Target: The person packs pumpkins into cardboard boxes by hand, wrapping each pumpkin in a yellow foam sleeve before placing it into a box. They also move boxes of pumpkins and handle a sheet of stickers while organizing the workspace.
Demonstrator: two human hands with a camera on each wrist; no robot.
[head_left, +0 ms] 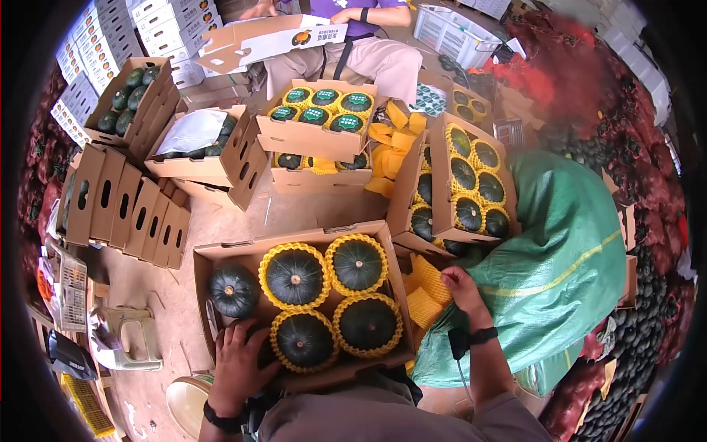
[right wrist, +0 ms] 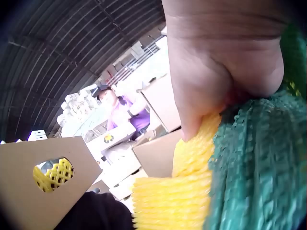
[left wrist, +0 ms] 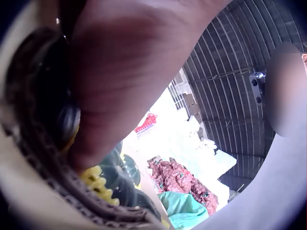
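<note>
A cardboard box [head_left: 228,254] holds several dark green squashes in yellow foam nets, among them a netted squash [head_left: 294,276]. A bare squash [head_left: 234,290] sits in its far left corner. My left hand [head_left: 239,361] rests at the near left corner of this box, fingers spread over the edge; what lies beneath the palm is mostly hidden. In the left wrist view the thumb side comes close to a yellow net [left wrist: 98,184]. My right hand [head_left: 464,289] pinches a yellow foam net [right wrist: 177,196] from a flattened bunch beside the green woven sack [head_left: 552,265].
Boxes of netted squashes [head_left: 317,132] stand ahead, and another stacked box [head_left: 442,184] is right of centre. Brown cartons [head_left: 125,206] lean at the left near a plastic stool [head_left: 129,339]. A seated person [head_left: 368,51] holds a white printed carton [head_left: 317,37] across the way.
</note>
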